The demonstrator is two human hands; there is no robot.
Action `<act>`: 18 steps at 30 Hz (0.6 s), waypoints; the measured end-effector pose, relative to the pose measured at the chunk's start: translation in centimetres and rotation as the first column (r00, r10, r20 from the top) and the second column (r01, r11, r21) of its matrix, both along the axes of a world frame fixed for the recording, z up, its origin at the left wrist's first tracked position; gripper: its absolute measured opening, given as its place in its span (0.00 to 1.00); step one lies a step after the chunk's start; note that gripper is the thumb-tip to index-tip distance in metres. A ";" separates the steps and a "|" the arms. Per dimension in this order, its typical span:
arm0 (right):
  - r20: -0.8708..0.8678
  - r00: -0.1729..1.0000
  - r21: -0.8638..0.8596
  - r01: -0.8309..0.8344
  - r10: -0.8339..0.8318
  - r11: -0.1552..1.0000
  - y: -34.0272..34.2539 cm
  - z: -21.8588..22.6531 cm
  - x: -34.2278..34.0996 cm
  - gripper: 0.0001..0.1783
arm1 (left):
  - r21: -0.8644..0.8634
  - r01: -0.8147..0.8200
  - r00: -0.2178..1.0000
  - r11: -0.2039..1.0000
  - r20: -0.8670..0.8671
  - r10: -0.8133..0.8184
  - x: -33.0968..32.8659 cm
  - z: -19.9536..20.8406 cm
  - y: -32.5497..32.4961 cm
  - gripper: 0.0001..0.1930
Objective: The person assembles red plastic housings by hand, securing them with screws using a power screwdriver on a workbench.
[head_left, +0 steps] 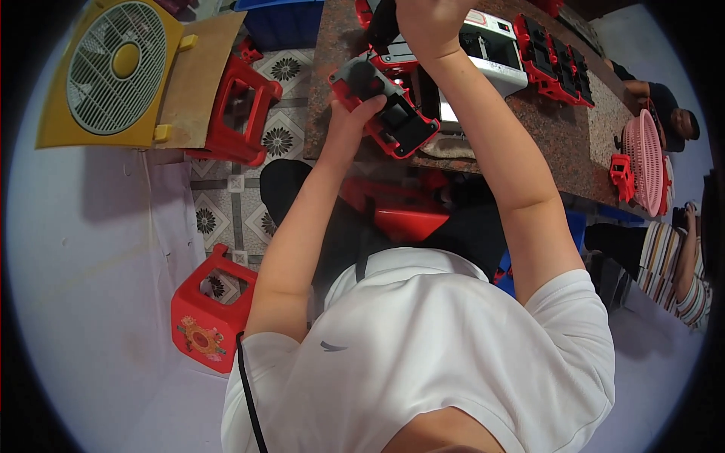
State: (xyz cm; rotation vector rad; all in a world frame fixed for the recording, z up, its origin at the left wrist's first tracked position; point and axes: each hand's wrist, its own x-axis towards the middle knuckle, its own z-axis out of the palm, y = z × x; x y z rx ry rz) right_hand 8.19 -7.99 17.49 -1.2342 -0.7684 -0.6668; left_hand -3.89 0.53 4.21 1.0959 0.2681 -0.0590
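My left hand point(350, 128) is wrapped round the near left side of a red, grey and black plastic assembly point(400, 124). Its thumb lies across the top, beside a dark round part. The assembly is tilted over the table's near edge. My right hand point(432, 26) reaches to the far edge of the picture, where its fingers are cut off. Just left of it is a dark object point(382, 29) whose kind I cannot make out. Whether the right hand grips it cannot be seen. More red and grey parts lie beneath the right hand.
On the speckled stone table point(563, 140) stand a white boxy device point(495, 64) and a row of red-black plastic units point(555, 60). A pink basket point(643, 162) is farther right. Red stools point(215, 309) and a yellow fan point(113, 72) are at left. Two people point(668, 113) are at right.
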 end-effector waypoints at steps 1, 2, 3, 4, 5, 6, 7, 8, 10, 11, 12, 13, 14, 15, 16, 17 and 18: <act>0.010 0.999 -0.014 -0.033 0.033 0.999 0.3 0.4 -0.3 0.14 | 0.031 0.023 1.000 0.999 0.015 -0.024 0.1 -0.2 0.2 0.27; 0.021 0.998 -0.028 -0.065 0.066 0.997 0.5 0.7 -0.6 0.14 | 0.064 0.046 0.998 0.997 0.029 -0.048 0.1 -0.4 0.3 0.28; 0.018 0.998 -0.030 -0.065 0.065 0.997 0.8 1.0 -1.0 0.14 | 0.061 0.046 0.999 0.997 0.026 -0.048 0.1 -0.5 0.2 0.28; -0.039 0.996 -0.018 -0.076 0.076 0.997 0.9 1.4 -1.3 0.14 | 0.026 0.012 1.000 1.000 0.025 -0.013 0.2 -0.6 0.1 0.28; -0.094 0.992 -0.004 -0.087 0.086 0.996 0.8 1.8 -1.4 0.14 | -0.009 -0.022 0.999 1.000 0.024 0.022 0.3 -0.5 -0.1 0.28; 0.060 0.998 -0.045 -0.027 0.030 0.999 0.3 0.6 0.0 0.15 | -0.009 -0.017 0.999 1.000 0.028 0.017 0.3 -0.4 -0.4 0.28; 0.064 0.998 -0.043 -0.026 0.029 0.999 0.3 0.7 -0.2 0.15 | -0.013 -0.027 0.999 1.000 0.016 0.027 0.2 -0.3 -0.5 0.29; 0.008 0.991 -0.046 -0.136 0.136 0.990 0.3 0.8 -0.5 0.15 | -0.017 -0.036 0.999 0.999 0.005 0.037 0.2 -0.3 -0.6 0.29; 0.151 0.989 -0.148 0.021 0.002 0.989 0.4 1.2 -0.3 0.15 | -0.029 -0.017 1.000 0.999 0.012 0.017 0.4 -0.8 -0.5 0.29; 0.156 0.988 -0.147 0.032 -0.009 0.989 -0.3 1.3 -0.5 0.15 | -0.042 0.001 1.000 0.999 0.014 0.000 0.5 -1.0 -0.3 0.29; 0.046 0.997 -0.084 -0.065 0.069 0.994 -1.4 1.4 -0.9 0.16 | -0.043 0.013 1.000 0.999 0.019 -0.012 0.6 -1.2 0.0 0.29; -0.062 0.985 -0.011 -0.161 0.160 0.987 -2.3 1.4 -1.5 0.17 | -0.033 0.041 0.999 0.999 0.016 -0.040 0.6 -1.2 0.3 0.29; -0.120 0.970 0.095 -0.199 0.210 0.975 -3.8 2.4 -2.8 0.19 | -0.029 0.069 0.998 0.997 0.010 -0.069 0.3 -1.3 0.3 0.30; -0.059 0.958 -0.063 -0.284 0.280 0.957 -6.7 3.0 -2.1 0.21 | 0.008 0.062 0.997 0.998 0.053 -0.062 0.6 -2.0 0.3 0.29; -0.225 0.953 -0.096 -0.231 0.205 0.968 -8.6 4.3 -4.4 0.20 | -0.005 0.025 0.999 1.000 0.035 -0.025 0.3 -2.0 0.2 0.29; -0.232 0.970 -0.063 -0.090 0.073 0.994 -9.2 4.9 -5.6 0.19 | -0.017 -0.006 1.000 1.000 0.024 0.007 0.5 -2.0 -0.1 0.29; -0.169 0.985 -0.120 -0.055 0.034 0.991 -10.4 4.4 -5.8 0.18 | -0.009 -0.021 0.999 1.000 0.031 0.022 0.6 -2.2 -0.2 0.29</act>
